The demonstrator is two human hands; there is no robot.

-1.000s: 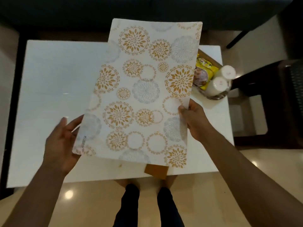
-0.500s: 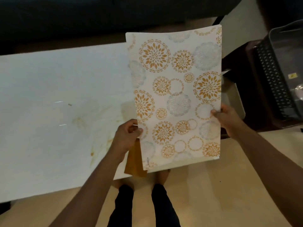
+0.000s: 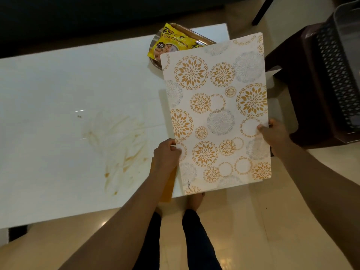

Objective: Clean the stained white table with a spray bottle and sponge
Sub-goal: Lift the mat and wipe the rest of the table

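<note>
Both hands are on the placemat (image 3: 218, 114): the left hand (image 3: 166, 155) pinches its left long edge near the lower corner, thumb on the patterned face and fingers curled behind, while the right hand (image 3: 274, 134) clamps the right long edge a little higher, thumb on top, fingers tucked underneath. The mat is white with gold and grey floral rings, and its long axis runs from about 6 o'clock near the person up to 12 o'clock away from them, leaning just a touch toward 1 o'clock; the word KUBER sits at its lower left corner. It is held flat, face up, over the right end of the white table (image 3: 58, 94), and its right side hangs past the table's edge. Under the left hand, an orange-brown sheet (image 3: 167, 188) pokes out below the wrist and overhangs the table's near edge. Out at 9 o'clock from the grip, there is the stain (image 3: 116, 141): brownish-orange streaks and smears, fanned across the tabletop toward its near edge, with a small dark speck further left. At 12 o'clock, a yellow packet of soya chunks (image 3: 171, 43) lies in a metal tray (image 3: 153, 55) at the table's far edge, partly hidden by the mat's top corner. At 3 o'clock stands a dark chair (image 3: 303, 94) with a black perforated basket (image 3: 339, 80) on it. Straight down at 6 o'clock, the person's dark trouser legs and bare feet show on the tan floor (image 3: 253, 230).
</note>
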